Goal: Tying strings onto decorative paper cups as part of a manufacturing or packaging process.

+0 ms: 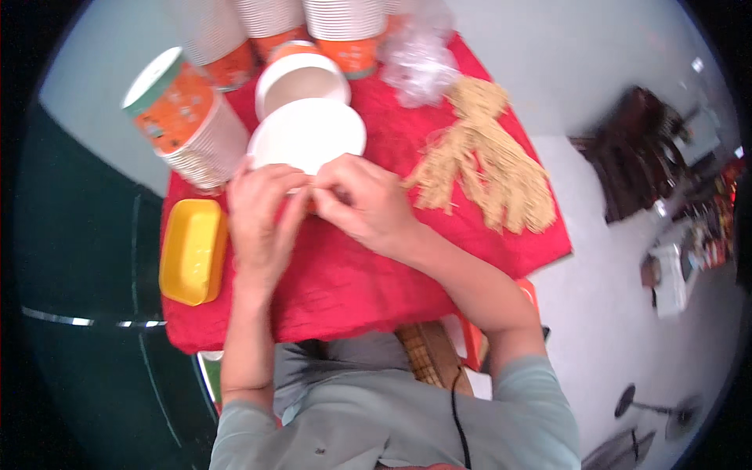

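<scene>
A paper tub with a round white face (309,135) and a hint of orange side stands before me on the red cloth. My left hand (262,204) is at its near left side, fingers bent against the tub and thumb reaching toward the middle. At the near rim my right hand (364,196) pinches thumb and fingertips together, right beside the left fingertips. Whatever lies between those fingertips is too small and covered to make out. Just behind, a second paper tub (301,82) lies tilted with its pale inside showing. A bundle of tan strings (486,157) is to the right.
Tall stacks of orange and white paper tubs (345,31) line the far edge, and another stack (184,113) leans at the left. A yellow plastic tray (192,251) sits at the left edge. Crumpled clear plastic bags (419,63) lie at the back right of the red tablecloth (360,290).
</scene>
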The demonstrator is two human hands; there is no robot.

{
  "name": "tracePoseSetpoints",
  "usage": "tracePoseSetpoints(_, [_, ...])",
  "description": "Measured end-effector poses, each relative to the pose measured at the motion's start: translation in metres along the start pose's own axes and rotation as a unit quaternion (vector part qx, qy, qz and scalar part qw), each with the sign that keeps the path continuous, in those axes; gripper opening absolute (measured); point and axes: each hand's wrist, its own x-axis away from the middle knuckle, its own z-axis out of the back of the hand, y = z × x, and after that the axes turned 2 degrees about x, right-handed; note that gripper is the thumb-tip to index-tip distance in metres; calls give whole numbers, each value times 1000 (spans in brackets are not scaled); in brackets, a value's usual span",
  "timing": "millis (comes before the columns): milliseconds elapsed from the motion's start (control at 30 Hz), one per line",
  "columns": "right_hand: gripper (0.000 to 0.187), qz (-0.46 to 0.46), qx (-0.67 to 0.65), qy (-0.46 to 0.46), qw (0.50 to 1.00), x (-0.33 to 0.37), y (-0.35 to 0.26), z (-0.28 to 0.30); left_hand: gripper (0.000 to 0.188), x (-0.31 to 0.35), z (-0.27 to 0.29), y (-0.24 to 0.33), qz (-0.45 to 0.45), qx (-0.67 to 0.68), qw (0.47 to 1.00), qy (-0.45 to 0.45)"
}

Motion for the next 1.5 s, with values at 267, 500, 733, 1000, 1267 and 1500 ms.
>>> tracePoseSetpoints(267, [13,-16,-8,13,1000,-9,7,-15,15,-4,3,-7,-23,-25,999,-9])
tracePoseSetpoints(500, [12,-40,11,-26,999,-4,11,6,5,0,-3,-7,78,148,985,-45])
tracePoseSetpoints(733, [13,-100,-37,-65,992,-5,-3,7,10,6,2,-11,153,234,957,-79])
tracePoseSetpoints(1000, [18,-4,17,-39,999,-6,2,-3,14,4,4,-17,203,268,940,-52])
tracePoseSetpoints(1267, [25,-47,-12,-44,998,-3,-6,-5,15,7,0,-19,184,253,949,-36])
tracePoseSetpoints(1500, [22,-82,-37,-39,995,-3,-6,-6,19,9,-4,-16,158,212,964,-29])
